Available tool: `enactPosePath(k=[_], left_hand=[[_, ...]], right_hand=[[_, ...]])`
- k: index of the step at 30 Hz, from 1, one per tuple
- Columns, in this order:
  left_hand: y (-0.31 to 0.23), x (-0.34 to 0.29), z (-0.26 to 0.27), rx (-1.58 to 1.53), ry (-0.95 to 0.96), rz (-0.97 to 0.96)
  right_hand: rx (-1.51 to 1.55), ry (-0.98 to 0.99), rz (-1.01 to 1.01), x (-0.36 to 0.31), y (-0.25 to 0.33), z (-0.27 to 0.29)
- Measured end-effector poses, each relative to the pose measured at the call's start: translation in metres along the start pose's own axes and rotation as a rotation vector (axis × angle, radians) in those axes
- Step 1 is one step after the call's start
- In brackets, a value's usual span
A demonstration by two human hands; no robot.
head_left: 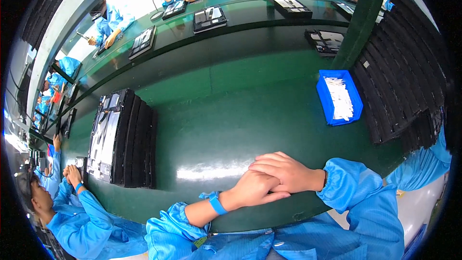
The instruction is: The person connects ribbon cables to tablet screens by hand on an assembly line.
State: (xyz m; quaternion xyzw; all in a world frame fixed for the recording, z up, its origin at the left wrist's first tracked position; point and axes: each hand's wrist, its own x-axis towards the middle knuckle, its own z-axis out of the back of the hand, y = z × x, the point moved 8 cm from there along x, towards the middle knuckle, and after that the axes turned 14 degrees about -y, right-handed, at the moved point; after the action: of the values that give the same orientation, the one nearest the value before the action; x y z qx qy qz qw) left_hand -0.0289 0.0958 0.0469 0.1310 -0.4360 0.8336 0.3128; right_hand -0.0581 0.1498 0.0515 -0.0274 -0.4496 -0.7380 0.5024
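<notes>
My left hand (250, 188) rests at the table's near edge, a blue strap (218, 203) round its wrist. Across its back and knuckles lies my right hand (291, 173), fingers stretched out and flat, so it is open with no object in it. The left thumb sticks out below, pointing right. The other left fingers are covered, and I cannot tell whether they are bent. To the left of my hands stands a stack of black-framed flat device units (103, 137). A blue bin (325, 110) of white swab-like sticks (340, 98) stands to the right, beyond my hands.
A tall pile of black trays or frames (402, 67) rises at the right behind a green post (361, 19). Device units (210, 19) lie along the raised conveyor beyond the green table (221, 130). Co-workers in blue sit opposite; one person (77, 216) works at my left.
</notes>
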Motion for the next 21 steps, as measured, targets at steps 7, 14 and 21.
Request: enactPosePath(k=[7, 14, 21], left_hand=[[-0.0010, 0.0017, -0.0001, 0.008, 0.010, 0.001], [0.0006, 0.0008, -0.0023, 0.008, 0.048, 0.030], [-0.0027, 0.0030, 0.0007, 0.012, 0.008, 0.007]], right_hand=[[0.002, 0.010, -0.020, -0.0011, -0.0031, -0.0010], [-0.010, 0.020, -0.015, -0.0007, -0.0031, -0.0003], [0.005, 0.010, -0.013, -0.0006, -0.0023, 0.0010]])
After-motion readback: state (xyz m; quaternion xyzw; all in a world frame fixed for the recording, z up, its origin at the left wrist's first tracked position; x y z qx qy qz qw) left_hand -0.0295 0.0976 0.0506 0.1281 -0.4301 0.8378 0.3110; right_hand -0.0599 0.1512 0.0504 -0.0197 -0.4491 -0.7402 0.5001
